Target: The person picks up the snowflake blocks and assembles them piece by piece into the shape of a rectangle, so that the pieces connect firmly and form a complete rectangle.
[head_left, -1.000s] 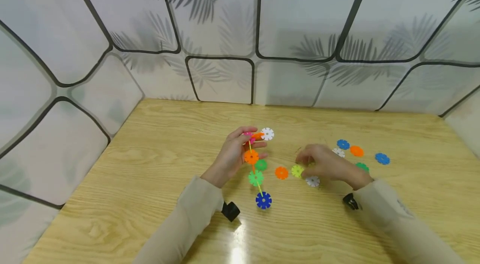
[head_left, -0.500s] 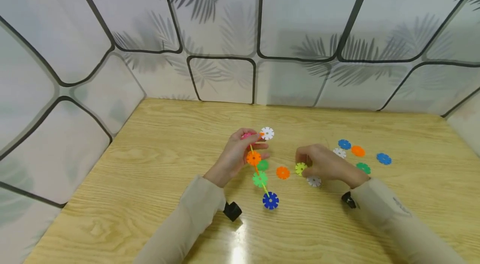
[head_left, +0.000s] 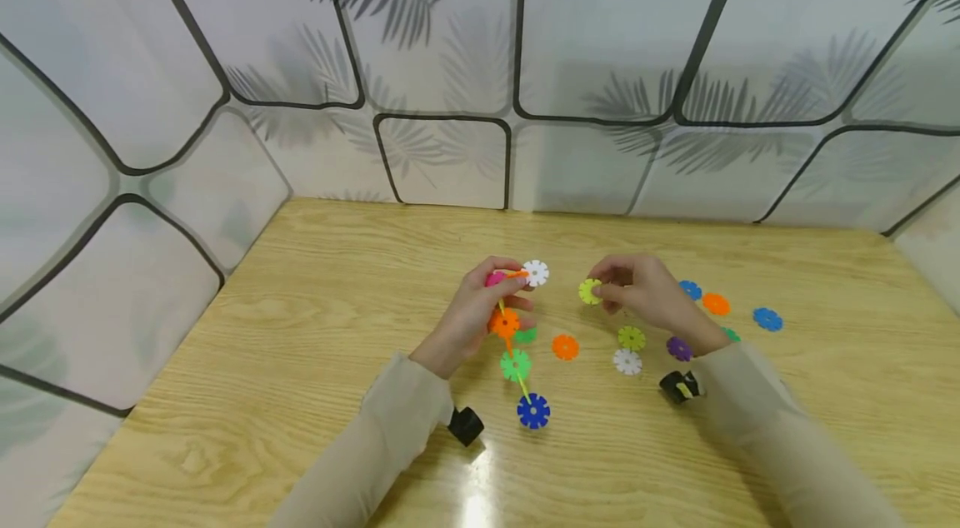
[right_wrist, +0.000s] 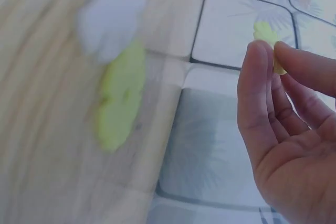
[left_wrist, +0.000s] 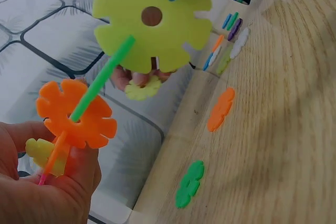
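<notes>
My left hand (head_left: 468,316) grips a chain of slotted flower-shaped plastic discs at its pink disc (head_left: 496,279). Below the fingers hang an orange disc (head_left: 505,323), a light green disc (head_left: 515,365) and a dark blue disc (head_left: 533,411), joined by discs seen edge-on. A white disc (head_left: 536,272) forms the chain's far end, past the fingertips. To the right, my right hand (head_left: 647,293) pinches a single yellow disc (head_left: 589,291) between thumb and fingers, raised off the table. In the right wrist view, the fingers partly cover this yellow disc (right_wrist: 266,32).
Loose discs lie on the wooden table (head_left: 300,345): an orange one (head_left: 566,347) and a green one (head_left: 527,335) near the chain. Another yellow disc (head_left: 632,338), a white one (head_left: 627,361) and a purple one (head_left: 680,348) lie under the right arm; several more are farther right. A patterned wall (head_left: 585,170) stands behind.
My right hand has picked up a yellow disc from the table and moved it up, away from the loose pieces. My left hand stays nearly in place, with the chain swaying slightly.
</notes>
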A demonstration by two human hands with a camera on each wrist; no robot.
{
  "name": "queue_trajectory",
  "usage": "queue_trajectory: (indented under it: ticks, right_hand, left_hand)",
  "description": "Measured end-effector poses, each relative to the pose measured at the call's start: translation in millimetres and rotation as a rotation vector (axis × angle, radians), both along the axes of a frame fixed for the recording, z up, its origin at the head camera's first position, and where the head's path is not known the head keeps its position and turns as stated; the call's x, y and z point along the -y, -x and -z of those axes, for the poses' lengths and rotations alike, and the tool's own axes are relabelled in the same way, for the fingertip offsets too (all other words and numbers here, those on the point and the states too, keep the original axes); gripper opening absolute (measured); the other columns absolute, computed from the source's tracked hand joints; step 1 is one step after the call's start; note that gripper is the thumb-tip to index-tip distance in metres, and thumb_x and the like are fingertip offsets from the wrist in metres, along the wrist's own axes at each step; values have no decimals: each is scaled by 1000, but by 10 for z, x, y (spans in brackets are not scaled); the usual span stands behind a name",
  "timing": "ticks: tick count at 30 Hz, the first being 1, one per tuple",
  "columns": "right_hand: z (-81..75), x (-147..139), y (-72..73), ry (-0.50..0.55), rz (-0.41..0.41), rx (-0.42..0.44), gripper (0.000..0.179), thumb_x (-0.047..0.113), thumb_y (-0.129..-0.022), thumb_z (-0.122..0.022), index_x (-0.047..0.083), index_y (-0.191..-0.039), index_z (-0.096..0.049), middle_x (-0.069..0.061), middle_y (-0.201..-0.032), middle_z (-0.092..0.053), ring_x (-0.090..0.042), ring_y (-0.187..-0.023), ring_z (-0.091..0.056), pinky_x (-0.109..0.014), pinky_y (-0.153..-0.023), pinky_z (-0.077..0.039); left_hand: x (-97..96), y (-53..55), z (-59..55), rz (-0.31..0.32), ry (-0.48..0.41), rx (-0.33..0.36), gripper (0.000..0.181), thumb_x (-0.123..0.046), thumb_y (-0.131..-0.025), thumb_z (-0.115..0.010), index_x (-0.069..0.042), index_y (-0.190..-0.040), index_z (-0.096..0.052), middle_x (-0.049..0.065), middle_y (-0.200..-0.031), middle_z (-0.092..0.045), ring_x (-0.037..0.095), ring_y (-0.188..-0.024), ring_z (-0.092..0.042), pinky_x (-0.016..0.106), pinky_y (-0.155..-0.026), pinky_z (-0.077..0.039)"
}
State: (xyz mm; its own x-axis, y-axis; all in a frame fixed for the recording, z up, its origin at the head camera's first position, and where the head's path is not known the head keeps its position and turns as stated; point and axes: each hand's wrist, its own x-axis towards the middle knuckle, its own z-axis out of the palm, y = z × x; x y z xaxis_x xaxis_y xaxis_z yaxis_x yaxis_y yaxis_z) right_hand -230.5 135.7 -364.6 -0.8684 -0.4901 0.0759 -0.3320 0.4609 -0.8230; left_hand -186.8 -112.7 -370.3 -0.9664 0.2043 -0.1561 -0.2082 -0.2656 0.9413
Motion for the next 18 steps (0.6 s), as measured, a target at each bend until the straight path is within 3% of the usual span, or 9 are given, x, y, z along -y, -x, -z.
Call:
queue_trajectory:
  ticks: [7, 11, 14, 18]
  right_hand:
    - [-57, 157, -7, 114, 22, 8, 9, -6, -96, -65, -12, -102, -65, -19, -89, -69, -28, -74, -70, -37, -69, -61]
    - [-90, 225, -17, 178, 16, 25, 5, -8, -95, -64, -12, -99, -64, -25, -92, -67, -24, -75, -70, -41, -72, -61]
    - [-115, 260, -30, 203, 15, 38, 3, -9, -95, -64, -11, -97, -64, -27, -92, -67, -21, -75, -70, -44, -73, -61]
    - [-144, 296, -45, 223, 13, 50, 3, -10, -95, -64, -12, -97, -63, -27, -92, -67, -19, -75, -70, -47, -75, -60]
  left_hand:
    - [13, -10, 6, 33, 47, -39, 36, -2, -104, -55, 0, -140, -54, 9, -101, -65, 10, -61, -60, 30, -60, -60]
    - [21, -16, -5, 32, 51, -40, 37, -1, -103, -56, -1, -140, -57, 4, -83, -62, 8, -56, -59, 27, -57, -59]
    - [24, -19, -15, 32, 60, -22, 37, -1, -102, -57, -1, -139, -58, 5, -71, -58, 9, -53, -57, 26, -56, -58]
    - [27, -18, -23, 26, 63, -3, 37, -1, -101, -59, -1, -138, -59, 5, -69, -57, 9, -51, -55, 25, -54, -57]
